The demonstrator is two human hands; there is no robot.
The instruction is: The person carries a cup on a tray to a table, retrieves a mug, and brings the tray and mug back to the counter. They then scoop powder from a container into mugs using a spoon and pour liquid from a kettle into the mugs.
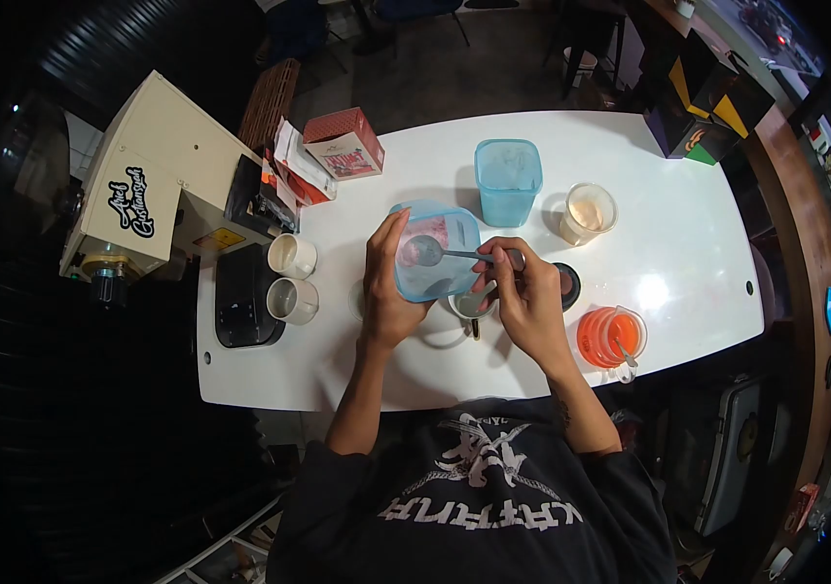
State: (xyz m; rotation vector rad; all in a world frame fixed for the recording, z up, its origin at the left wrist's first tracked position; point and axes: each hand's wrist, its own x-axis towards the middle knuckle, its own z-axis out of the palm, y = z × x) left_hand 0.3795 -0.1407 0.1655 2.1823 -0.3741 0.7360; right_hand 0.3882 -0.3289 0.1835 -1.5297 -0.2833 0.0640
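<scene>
My left hand [391,287] grips a translucent blue plastic tub [450,285], tilted so its mouth faces me. Pink powder [429,230] shows inside it. In my right hand [529,307] is a metal spoon [425,251], its bowl at the tub's opening; whether it carries powder I cannot tell. Below the tub, partly hidden by it and my right hand, a light-coloured cup [479,304] with a dark handle stands on the table. A dark round object [568,285] lies beside my right wrist. Farther right sits a clear jug of red-orange liquid [608,336] with a utensil in it.
A second blue tub [509,190] and a clear container with beige contents [588,214] stand behind on the white table [688,224]. At left are a cream machine [158,161], two cups [292,255] and a red-and-white box [345,144]. Dark boxes [703,107] occupy the far right corner.
</scene>
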